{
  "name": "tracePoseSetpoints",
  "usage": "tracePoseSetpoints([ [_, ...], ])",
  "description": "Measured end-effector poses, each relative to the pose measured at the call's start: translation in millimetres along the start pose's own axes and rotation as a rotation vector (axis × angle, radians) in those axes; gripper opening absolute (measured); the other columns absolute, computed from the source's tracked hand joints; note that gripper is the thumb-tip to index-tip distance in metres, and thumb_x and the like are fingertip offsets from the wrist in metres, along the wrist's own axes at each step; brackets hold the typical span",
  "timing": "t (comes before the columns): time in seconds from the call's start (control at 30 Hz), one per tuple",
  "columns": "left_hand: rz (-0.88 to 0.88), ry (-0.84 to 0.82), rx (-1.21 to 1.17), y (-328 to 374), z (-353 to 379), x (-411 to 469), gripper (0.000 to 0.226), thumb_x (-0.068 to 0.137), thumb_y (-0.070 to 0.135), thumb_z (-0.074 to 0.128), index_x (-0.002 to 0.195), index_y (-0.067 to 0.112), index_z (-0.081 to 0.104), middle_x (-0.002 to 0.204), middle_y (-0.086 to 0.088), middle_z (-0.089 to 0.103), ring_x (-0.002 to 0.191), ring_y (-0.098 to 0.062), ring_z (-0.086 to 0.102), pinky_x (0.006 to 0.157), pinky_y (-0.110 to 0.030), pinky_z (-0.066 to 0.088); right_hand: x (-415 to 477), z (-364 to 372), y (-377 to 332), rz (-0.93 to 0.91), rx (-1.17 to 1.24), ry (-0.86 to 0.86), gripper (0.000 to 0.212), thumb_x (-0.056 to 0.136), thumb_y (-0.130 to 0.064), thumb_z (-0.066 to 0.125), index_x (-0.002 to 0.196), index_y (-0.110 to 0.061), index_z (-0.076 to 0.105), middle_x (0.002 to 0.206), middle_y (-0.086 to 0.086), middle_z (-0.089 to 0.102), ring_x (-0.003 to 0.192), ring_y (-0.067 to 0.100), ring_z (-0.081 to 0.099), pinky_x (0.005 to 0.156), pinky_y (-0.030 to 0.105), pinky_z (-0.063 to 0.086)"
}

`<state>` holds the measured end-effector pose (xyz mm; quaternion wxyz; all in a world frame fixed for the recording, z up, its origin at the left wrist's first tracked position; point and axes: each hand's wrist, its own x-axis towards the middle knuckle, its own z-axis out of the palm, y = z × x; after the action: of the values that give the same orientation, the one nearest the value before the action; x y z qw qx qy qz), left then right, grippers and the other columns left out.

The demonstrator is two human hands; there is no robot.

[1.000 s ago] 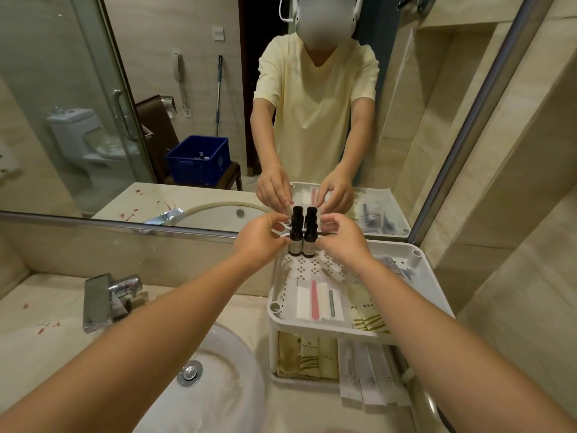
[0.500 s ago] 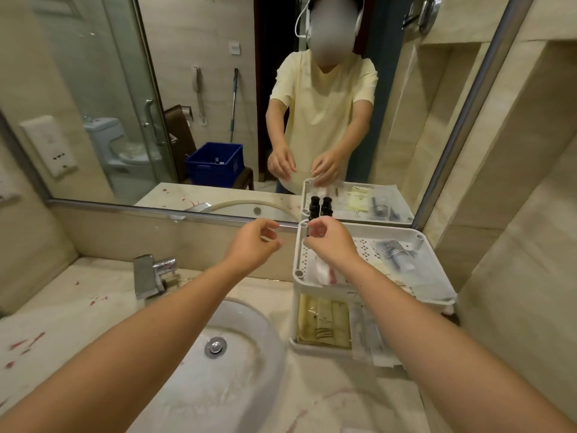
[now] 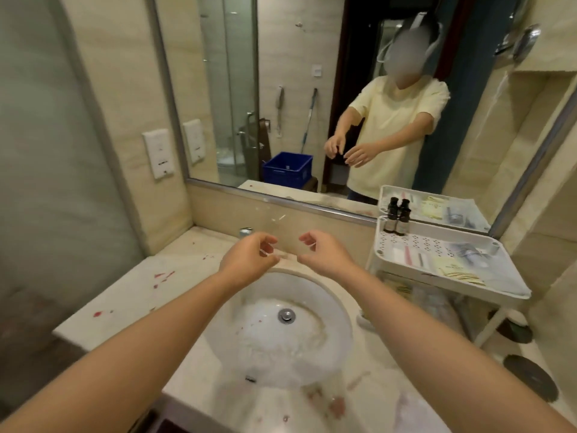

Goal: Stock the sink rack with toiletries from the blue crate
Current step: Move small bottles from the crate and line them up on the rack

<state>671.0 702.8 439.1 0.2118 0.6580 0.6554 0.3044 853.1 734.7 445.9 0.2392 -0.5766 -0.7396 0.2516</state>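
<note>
Both hands are seen above the back of the sink (image 3: 327, 310), well to the left of the rack (image 3: 512, 284). The left hand (image 3: 246, 260) is held with its fingers loosely curled and its grip apart, nothing being held in it. The right hand (image 3: 324, 256) is held the same way, its fingers bent and parted, with nothing clasped. The two hands are close to each other but not touching. The white rack is set on the tabletop (image 3: 131, 295) at the right of the sink, against the mirror (image 3: 281, 73). Two small dark bottles (image 3: 395, 225) are stood upright, side by side and touching, in the back left corner of the rack's top tray. Flat packets (image 3: 452, 270) and a clear wrapped item (image 3: 468, 250) are laid further forward and to the right on the same tray; more packets are dimly seen on the lower shelf. The blue crate (image 3: 287, 168) is seen only as a reflection in the mirror, behind the person. Red specks are scattered over the tabletop at the left of the sink. A tap (image 3: 245, 232) is partly hidden behind the left hand.
</note>
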Motion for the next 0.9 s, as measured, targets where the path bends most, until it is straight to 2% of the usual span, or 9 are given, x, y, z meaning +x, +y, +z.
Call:
tracePoseSetpoints([
  [0.2, -0.122, 0.041, 0.202, -62.1, -58.9, -85.8, 0.038, 0.084, 0.037, 0.068, 0.121, 0.033, 0.058, 0.109, 0.014, 0.062, 0.095, -0.007, 0.06, 0.082, -0.029, 0.05, -42.0, 66.4, -70.2, -0.165, -0.198, -0.146, 0.047, 0.078, -0.023, 0.065, 0.125, -0.027, 0.06, 0.13, -0.003, 0.058, 0.117, 0.018, 0.056, 0.092, 0.034, 0.049],
  [0.37, -0.252, 0.081, 0.298, -113.9, -100.3, -163.9, 0.041, 0.086, 0.042, 0.066, 0.124, 0.033, 0.055, 0.117, 0.013, 0.059, 0.105, -0.009, 0.058, 0.087, -0.031, 0.048, -78.0, 130.4, -122.1, -0.316, -0.326, -0.251, 0.048, 0.083, -0.025, 0.061, 0.13, -0.029, 0.054, 0.135, -0.003, 0.052, 0.123, 0.018, 0.051, 0.088, 0.03, 0.044],
  [0.5, -0.365, 0.125, 0.365, -152.6, -125.4, -227.4, 0.041, 0.087, 0.041, 0.063, 0.126, 0.033, 0.052, 0.12, 0.012, 0.056, 0.109, -0.011, 0.057, 0.087, -0.03, 0.046, -106.9, 181.5, -160.2, -0.439, -0.371, -0.331, 0.05, 0.082, -0.024, 0.059, 0.131, -0.028, 0.052, 0.133, -0.003, 0.052, 0.125, 0.019, 0.047, 0.093, 0.035, 0.047],
  [0.73, -0.554, 0.192, 0.409, -208.3, -161.7, -331.0, 0.041, 0.086, 0.042, 0.064, 0.125, 0.033, 0.053, 0.121, 0.009, 0.055, 0.108, -0.014, 0.058, 0.087, -0.033, 0.049, -162.0, 257.6, -227.6, -0.66, -0.392, -0.424, 0.045, 0.084, -0.031, 0.061, 0.129, -0.027, 0.055, 0.129, -0.001, 0.055, 0.121, 0.024, 0.052, 0.093, 0.037, 0.047],
  [0.9, -0.693, 0.257, 0.395, -235.9, -179.1, -398.3, 0.043, 0.087, 0.044, 0.064, 0.127, 0.033, 0.052, 0.124, 0.009, 0.055, 0.111, -0.013, 0.057, 0.09, -0.034, 0.05, -204.0, 304.0, -269.4, -0.799, -0.405, -0.535, 0.05, 0.084, -0.031, 0.06, 0.133, -0.027, 0.052, 0.132, -0.001, 0.053, 0.121, 0.023, 0.052, 0.095, 0.038, 0.048],
])
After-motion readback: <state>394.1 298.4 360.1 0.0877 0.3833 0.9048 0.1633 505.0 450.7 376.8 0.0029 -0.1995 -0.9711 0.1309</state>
